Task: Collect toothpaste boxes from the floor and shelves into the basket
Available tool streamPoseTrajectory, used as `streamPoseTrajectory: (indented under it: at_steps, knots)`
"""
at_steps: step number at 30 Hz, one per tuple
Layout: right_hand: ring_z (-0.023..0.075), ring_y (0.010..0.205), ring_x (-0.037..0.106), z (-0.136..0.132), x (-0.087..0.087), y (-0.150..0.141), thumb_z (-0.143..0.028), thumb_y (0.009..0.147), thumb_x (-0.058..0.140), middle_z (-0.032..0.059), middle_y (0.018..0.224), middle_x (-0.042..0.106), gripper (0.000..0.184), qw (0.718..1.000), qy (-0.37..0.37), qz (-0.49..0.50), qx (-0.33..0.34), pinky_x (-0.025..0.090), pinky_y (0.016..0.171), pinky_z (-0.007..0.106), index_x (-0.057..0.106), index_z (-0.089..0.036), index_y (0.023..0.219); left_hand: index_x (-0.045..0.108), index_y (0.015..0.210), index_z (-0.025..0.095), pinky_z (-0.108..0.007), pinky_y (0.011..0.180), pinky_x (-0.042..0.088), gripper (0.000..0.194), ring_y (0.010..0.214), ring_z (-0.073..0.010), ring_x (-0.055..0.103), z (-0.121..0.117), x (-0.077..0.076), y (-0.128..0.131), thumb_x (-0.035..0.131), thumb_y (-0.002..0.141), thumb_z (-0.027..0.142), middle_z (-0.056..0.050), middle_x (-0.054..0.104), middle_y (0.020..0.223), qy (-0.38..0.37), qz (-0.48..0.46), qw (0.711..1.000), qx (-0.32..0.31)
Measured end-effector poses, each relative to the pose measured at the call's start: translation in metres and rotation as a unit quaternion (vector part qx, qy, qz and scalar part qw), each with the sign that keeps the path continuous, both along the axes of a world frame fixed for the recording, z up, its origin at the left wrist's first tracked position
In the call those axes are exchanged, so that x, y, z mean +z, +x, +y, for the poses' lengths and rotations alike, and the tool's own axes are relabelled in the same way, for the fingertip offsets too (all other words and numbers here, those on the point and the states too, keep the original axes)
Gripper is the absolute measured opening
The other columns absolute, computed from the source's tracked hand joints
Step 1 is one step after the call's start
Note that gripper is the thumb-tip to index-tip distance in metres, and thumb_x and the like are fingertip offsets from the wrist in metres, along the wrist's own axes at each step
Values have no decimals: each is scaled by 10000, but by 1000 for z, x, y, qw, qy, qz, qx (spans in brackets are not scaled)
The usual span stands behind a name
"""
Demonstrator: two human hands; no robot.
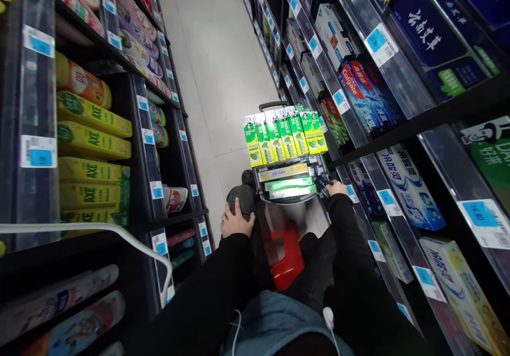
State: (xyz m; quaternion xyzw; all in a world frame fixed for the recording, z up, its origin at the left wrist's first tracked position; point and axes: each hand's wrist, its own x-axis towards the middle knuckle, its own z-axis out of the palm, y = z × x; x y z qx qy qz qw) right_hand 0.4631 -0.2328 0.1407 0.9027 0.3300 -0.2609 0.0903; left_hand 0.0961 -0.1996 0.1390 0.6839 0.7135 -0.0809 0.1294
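My left hand (238, 220) lies on my left knee (242, 199), fingers spread, holding nothing. On the other side, my right hand (338, 187) grips a small dark blue box (322, 185) at the right side of a shopping basket (289, 202). Across the basket's far end stands a row of several green and yellow Darlie toothpaste boxes (283, 138). Nearer to me, a yellow box (283, 172) and green-and-white boxes (289, 184) lie flat. More dark boxes at the basket's right edge are partly hidden.
Shelves rise close on both sides of a pale aisle floor (215, 69). Colgate boxes (364, 93) and other toothpaste fill the right shelves; yellow AXE bottles (93, 141) stand left. A red plastic object (287, 260) is between my legs. A white cable (99, 227) crosses the lower left.
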Motion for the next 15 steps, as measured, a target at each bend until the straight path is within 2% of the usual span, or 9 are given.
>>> streamPoseTrajectory:
  at_steps: [4, 6, 8, 11, 15]
  knots:
    - [285, 1009, 648, -10, 40, 2, -401, 837, 557, 113, 1044, 703, 382, 997, 33, -13, -65, 488, 846, 355, 674, -237, 1162, 324, 1496, 223, -480, 935, 428, 775, 1171, -364, 474, 0, 1, 0, 525, 808, 518, -182, 326, 1490, -5, 4, 1000, 1]
    - [280, 1019, 640, -10, 56, 4, -395, 834, 563, 91, 1063, 701, 383, 994, 82, -13, -66, 482, 865, 362, 660, -265, 1182, 323, 1495, 219, -481, 935, 427, 774, 1170, -362, 472, 0, 2, 1, 523, 809, 517, -182, 326, 1489, -3, 3, 1000, -1]
    - [255, 1042, 630, -3, 63, 6, -364, 840, 564, 75, 1093, 695, 389, 989, 136, 7, -54, 469, 901, 338, 644, -265, 1208, 326, 1493, 215, -482, 931, 430, 771, 1164, -361, 475, 0, 4, 2, 520, 811, 518, -182, 331, 1485, 2, 1, 1000, -1]
    - [220, 1058, 623, 16, 55, 10, -322, 849, 559, 68, 1102, 695, 372, 984, 161, 59, -58, 448, 938, 294, 654, -230, 1197, 332, 1490, 213, -483, 929, 432, 767, 1160, -361, 476, -1, 6, 3, 517, 812, 520, -184, 333, 1482, 6, -1, 1000, 2]
    - [192, 1070, 619, 41, 26, 16, -342, 870, 512, 51, 1146, 687, 364, 982, 141, 92, -88, 453, 921, 258, 673, -218, 1173, 324, 1495, 206, -486, 932, 426, 769, 1152, -357, 479, 0, 4, 1, 514, 816, 513, -194, 323, 1485, 2, -5, 1000, 1]
